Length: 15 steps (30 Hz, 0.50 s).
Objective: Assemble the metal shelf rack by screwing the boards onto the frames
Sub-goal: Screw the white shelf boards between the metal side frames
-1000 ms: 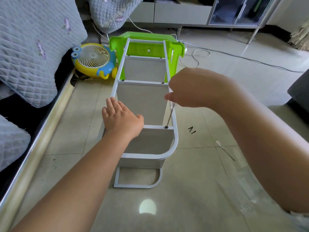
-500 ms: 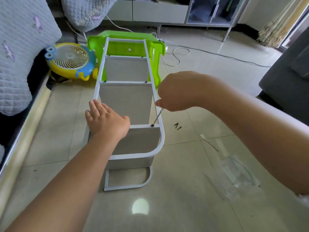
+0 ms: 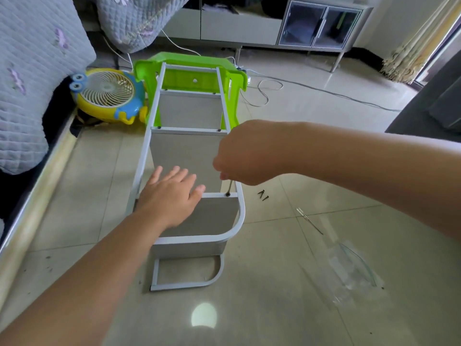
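1. The left hand [image 3: 172,196], which was resting curled on the left frame rail a moment ago, is now lifting off it and spreading flat, fingers straight and apart, hovering over the near board [image 3: 212,216], holding nothing.
2. The right hand [image 3: 239,158] is keeping its place at the right rail, fingers bunched around the top of a thin metal screwdriver [image 3: 229,187] whose tip is sitting in a dark screw [image 3: 227,194] at the right end of the near board's edge.
3. The metal shelf rack [image 3: 189,151] is lying on its side on the floor, in the middle of the view, its far end leaning against a green plastic stool [image 3: 189,63]; it is sitting where it was.
4. Its frame [image 3: 240,216] is white painted tube with rounded near corners; the boards are flat, matte grey panels with white edges.
5. Three loose dark screws [image 3: 263,195] are lying on the glossy beige floor tiles [image 3: 274,283] just right of the rack, as before.
6. Farther right, a thin metal rod [image 3: 309,221] and a crinkled clear plastic bag [image 3: 349,268] are lying on the tiles.
7. At far left, a round yellow-and-blue fan [image 3: 109,93] with cartoon eyes is sitting beside a quilted grey cover [image 3: 30,78].
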Each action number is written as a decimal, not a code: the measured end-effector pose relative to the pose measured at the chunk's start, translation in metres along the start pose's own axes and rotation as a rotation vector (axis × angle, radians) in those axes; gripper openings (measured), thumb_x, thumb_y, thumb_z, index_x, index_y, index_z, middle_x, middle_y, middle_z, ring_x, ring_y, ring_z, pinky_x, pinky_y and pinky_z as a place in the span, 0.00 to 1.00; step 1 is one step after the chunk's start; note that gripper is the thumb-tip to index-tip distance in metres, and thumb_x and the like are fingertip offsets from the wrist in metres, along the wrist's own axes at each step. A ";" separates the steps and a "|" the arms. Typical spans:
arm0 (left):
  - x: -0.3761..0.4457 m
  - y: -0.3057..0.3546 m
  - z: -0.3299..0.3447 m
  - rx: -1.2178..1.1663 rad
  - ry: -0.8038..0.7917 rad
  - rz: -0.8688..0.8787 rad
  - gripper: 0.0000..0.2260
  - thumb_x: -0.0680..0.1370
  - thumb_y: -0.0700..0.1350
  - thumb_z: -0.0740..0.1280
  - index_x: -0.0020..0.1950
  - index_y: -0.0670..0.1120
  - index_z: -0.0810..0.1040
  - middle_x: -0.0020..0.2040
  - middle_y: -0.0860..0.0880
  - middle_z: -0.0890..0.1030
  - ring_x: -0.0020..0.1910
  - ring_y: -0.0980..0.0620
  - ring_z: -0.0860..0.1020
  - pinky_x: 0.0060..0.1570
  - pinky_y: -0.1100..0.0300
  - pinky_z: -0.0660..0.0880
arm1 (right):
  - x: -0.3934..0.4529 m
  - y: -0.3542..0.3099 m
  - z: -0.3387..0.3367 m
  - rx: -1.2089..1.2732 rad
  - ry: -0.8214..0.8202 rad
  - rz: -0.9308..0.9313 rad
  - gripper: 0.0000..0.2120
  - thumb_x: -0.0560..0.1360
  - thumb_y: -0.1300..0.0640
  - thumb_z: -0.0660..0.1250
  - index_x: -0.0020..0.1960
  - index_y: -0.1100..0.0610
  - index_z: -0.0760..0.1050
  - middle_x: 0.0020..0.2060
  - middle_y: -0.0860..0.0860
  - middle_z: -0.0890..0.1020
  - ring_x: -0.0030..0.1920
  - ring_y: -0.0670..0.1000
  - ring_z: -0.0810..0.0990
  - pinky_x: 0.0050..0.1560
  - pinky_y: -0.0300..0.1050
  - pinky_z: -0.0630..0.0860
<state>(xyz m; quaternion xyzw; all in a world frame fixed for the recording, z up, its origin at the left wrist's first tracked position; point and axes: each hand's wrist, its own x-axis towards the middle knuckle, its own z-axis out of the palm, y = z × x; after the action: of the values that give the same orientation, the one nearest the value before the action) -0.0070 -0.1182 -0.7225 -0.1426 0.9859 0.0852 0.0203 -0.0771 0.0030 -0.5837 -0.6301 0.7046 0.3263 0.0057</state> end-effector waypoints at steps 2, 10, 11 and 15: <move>-0.006 -0.006 -0.004 -0.037 -0.050 0.147 0.37 0.69 0.66 0.38 0.66 0.51 0.71 0.68 0.53 0.71 0.71 0.55 0.64 0.71 0.56 0.50 | -0.002 0.002 0.001 0.038 -0.011 0.017 0.13 0.81 0.53 0.52 0.55 0.58 0.73 0.46 0.52 0.76 0.41 0.52 0.67 0.41 0.43 0.66; -0.004 -0.012 -0.003 -0.101 0.060 0.159 0.10 0.79 0.50 0.60 0.53 0.48 0.78 0.47 0.50 0.79 0.48 0.50 0.75 0.38 0.60 0.64 | -0.009 0.003 0.003 0.024 -0.115 0.024 0.11 0.80 0.56 0.54 0.53 0.60 0.73 0.30 0.49 0.63 0.36 0.52 0.67 0.33 0.42 0.66; -0.003 -0.013 -0.002 -0.110 0.073 0.157 0.10 0.79 0.50 0.60 0.53 0.48 0.78 0.46 0.51 0.79 0.48 0.50 0.75 0.37 0.60 0.63 | -0.008 0.002 0.003 0.054 -0.109 0.048 0.11 0.80 0.56 0.54 0.50 0.60 0.73 0.30 0.49 0.63 0.37 0.53 0.68 0.35 0.42 0.67; -0.003 -0.015 0.002 -0.104 0.090 0.172 0.10 0.79 0.51 0.60 0.53 0.49 0.78 0.41 0.54 0.74 0.42 0.51 0.71 0.32 0.63 0.61 | 0.006 0.004 0.000 0.338 -0.115 0.214 0.17 0.78 0.59 0.56 0.30 0.60 0.62 0.28 0.51 0.65 0.31 0.52 0.66 0.32 0.42 0.65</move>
<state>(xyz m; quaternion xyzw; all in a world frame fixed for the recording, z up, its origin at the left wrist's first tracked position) 0.0000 -0.1315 -0.7270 -0.0621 0.9886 0.1313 -0.0387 -0.0821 -0.0024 -0.5849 -0.5220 0.8108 0.2376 0.1166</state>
